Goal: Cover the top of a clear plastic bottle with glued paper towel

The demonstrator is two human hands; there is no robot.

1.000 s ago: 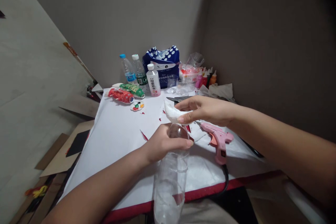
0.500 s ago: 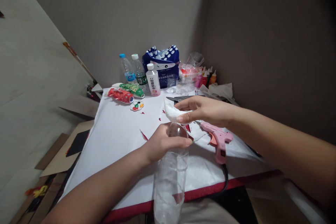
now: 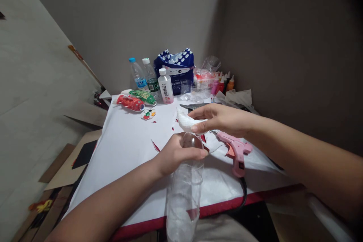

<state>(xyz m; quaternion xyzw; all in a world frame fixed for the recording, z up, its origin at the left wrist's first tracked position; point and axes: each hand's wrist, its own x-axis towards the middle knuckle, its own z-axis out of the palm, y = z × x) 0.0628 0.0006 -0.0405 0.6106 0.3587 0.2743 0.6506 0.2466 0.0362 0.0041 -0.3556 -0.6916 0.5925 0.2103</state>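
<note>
A clear plastic bottle [image 3: 185,193] stretches from the table's front edge up to my left hand [image 3: 180,153], whose fingers and thumb are wrapped round its far end. The end in my grip looks open and round. Just above that end, my right hand [image 3: 212,119] pinches a folded white tissue [image 3: 185,121] between thumb and fingers. Whether the tissue touches the bottle's rim I cannot tell. Right of the bottle a pink glue gun [image 3: 235,149] lies on the table, close under my right forearm. Dark scissors [image 3: 194,106] lie behind my right hand, partly hidden.
Red and green fish-shaped crafts [image 3: 130,103] lie at the back left beside a small paint palette [image 3: 148,114]. Several bottles [image 3: 166,87], a blue bag [image 3: 174,75] and paint tubes [image 3: 218,85] line the back. Red scraps [image 3: 155,145] dot the white tabletop [image 3: 119,159]. The glue gun's cord [image 3: 244,193] hangs over the front edge.
</note>
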